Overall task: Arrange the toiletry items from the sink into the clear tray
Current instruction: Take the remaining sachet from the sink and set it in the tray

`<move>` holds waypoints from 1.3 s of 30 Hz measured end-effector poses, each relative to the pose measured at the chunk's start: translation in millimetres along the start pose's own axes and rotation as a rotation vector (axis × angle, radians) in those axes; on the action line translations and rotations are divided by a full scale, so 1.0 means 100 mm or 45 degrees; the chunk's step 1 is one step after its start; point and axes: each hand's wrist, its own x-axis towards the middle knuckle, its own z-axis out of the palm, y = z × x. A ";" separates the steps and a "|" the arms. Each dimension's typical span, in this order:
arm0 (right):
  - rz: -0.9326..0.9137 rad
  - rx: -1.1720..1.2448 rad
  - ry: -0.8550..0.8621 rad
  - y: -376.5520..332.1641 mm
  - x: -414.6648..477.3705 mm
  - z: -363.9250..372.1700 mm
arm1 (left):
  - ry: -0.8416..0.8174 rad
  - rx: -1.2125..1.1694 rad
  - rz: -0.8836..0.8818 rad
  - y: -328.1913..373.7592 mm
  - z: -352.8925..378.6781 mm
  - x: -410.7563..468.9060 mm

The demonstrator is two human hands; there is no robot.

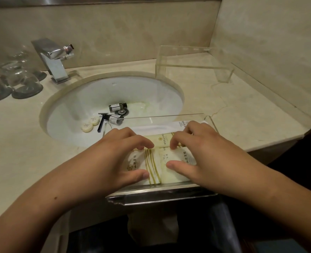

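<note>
Glasses blurred, cut off at left edge

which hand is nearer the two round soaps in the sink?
Left. The left hand rests on the packets in the clear tray, just right of and below the round soaps. The right hand is farther right, across the tray.

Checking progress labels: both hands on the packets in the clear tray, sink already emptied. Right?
Not quite. The head view shows both hands on the packets in the clear tray, but the sink holds a small bottle, a razor and two round soaps.
</note>
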 end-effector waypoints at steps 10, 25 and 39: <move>0.013 0.085 -0.102 0.26 -0.17 -0.19 | 0.055 0.000 0.040 -0.01 0.03 -0.05; -0.018 0.150 -0.107 0.21 -0.12 -0.11 | 0.075 -0.013 0.052 -0.02 0.08 -0.09; -0.026 0.181 -0.063 0.19 -0.12 -0.12 | 0.128 0.001 0.084 -0.02 0.09 -0.10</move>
